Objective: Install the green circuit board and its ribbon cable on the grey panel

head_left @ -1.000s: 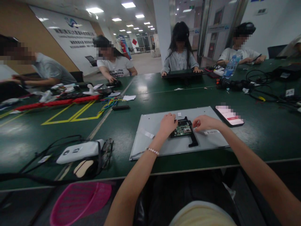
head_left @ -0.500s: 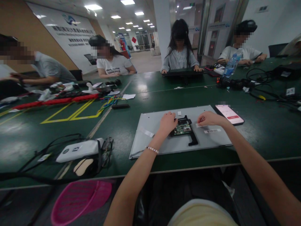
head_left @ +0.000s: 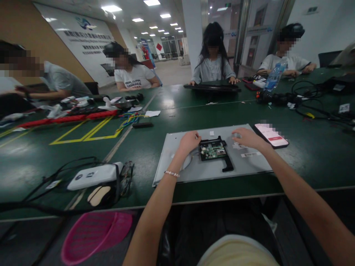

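Observation:
A grey flat panel (head_left: 216,174) lies on the table in front of me. On it sits a black plastic bracket (head_left: 227,163) framing a green circuit board (head_left: 213,151). My left hand (head_left: 190,142) is at the bracket's upper left corner, fingers curled together; whatever they pinch is hidden. Below that wrist, a pale flat strip (head_left: 186,162) bends in a curve over the panel. My right hand (head_left: 248,138) hovers above the panel's right part, thumb and fingers slightly apart. Under it are a small pale label (head_left: 239,146) and a barcode label (head_left: 250,154).
A phone (head_left: 271,135) with a lit screen lies right of the panel. To the left are a white device (head_left: 93,176) with a cable, a mouse (head_left: 100,195) and glasses (head_left: 127,177). A pink basket (head_left: 95,236) stands below the table edge. Several people sit opposite.
My left hand has shifted left off the board, and the pale strip now curves beneath its wrist. My right hand's pinch has loosened. Across the table, a person's dark panel has tilted.

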`<action>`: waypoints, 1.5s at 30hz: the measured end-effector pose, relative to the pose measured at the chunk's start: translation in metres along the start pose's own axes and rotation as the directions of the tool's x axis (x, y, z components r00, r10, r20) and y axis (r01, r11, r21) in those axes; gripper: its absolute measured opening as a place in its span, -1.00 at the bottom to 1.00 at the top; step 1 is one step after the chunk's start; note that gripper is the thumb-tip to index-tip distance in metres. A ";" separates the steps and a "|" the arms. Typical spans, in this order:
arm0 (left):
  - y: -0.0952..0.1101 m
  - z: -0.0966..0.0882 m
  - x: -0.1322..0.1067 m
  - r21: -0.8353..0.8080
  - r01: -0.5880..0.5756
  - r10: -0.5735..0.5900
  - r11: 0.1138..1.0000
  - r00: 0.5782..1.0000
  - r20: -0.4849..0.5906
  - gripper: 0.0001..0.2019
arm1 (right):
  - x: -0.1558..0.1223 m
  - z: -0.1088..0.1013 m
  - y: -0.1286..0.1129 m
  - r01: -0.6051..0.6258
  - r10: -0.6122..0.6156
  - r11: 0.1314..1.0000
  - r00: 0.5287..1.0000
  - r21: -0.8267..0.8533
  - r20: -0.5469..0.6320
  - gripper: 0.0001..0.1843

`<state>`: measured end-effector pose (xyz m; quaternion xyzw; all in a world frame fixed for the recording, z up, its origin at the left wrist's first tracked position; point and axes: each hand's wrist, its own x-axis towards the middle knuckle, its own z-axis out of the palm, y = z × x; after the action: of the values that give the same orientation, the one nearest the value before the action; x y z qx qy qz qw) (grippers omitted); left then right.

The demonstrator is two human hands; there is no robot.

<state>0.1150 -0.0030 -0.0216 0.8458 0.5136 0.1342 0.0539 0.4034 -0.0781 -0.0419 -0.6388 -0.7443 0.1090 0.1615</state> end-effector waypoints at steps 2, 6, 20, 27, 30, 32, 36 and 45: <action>-0.002 0.000 0.000 -0.012 -0.020 0.020 1.000 0.999 0.041 -0.80 | -0.002 0.006 0.000 -0.017 0.017 1.000 1.000 -0.013 -0.013 -0.44; 0.000 0.002 -0.001 -0.029 -0.092 0.094 0.995 0.993 0.073 -0.82 | -0.004 0.021 0.001 -0.089 0.091 0.995 0.995 -0.053 0.039 -0.31; 0.001 0.006 -0.002 -0.033 -0.103 0.105 0.994 0.990 0.092 -0.83 | 0.001 0.033 0.007 -0.061 0.073 0.990 0.993 -0.128 0.088 -0.20; 0.001 0.009 -0.002 -0.044 -0.149 0.151 0.988 0.986 0.070 -0.82 | 0.009 0.023 -0.005 -0.071 0.071 0.997 0.997 0.002 0.005 -0.26; 0.000 0.010 -0.003 -0.047 -0.145 0.148 0.988 0.986 0.073 -0.82 | 0.024 0.014 -0.022 0.025 -0.024 1.000 0.995 0.017 -0.096 -0.36; 0.000 0.010 -0.004 -0.045 -0.139 0.143 0.989 0.987 0.078 -0.82 | 0.037 0.010 -0.037 0.160 -0.162 0.987 0.980 -0.021 -0.120 -0.45; 0.001 0.009 -0.005 -0.035 -0.145 0.147 0.989 0.986 0.079 -0.82 | 0.061 0.011 -0.066 0.294 -0.300 0.946 0.954 -0.140 -0.024 -0.62; 0.003 0.007 -0.007 -0.019 -0.149 0.150 0.989 0.983 0.109 -0.82 | 0.072 0.027 -0.084 0.159 -0.162 0.934 0.987 -0.320 0.016 -0.71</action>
<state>0.1166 -0.0107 -0.0291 0.8877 0.4442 0.0937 0.0766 0.3065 -0.0198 -0.0285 -0.5943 -0.8008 -0.0299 0.0680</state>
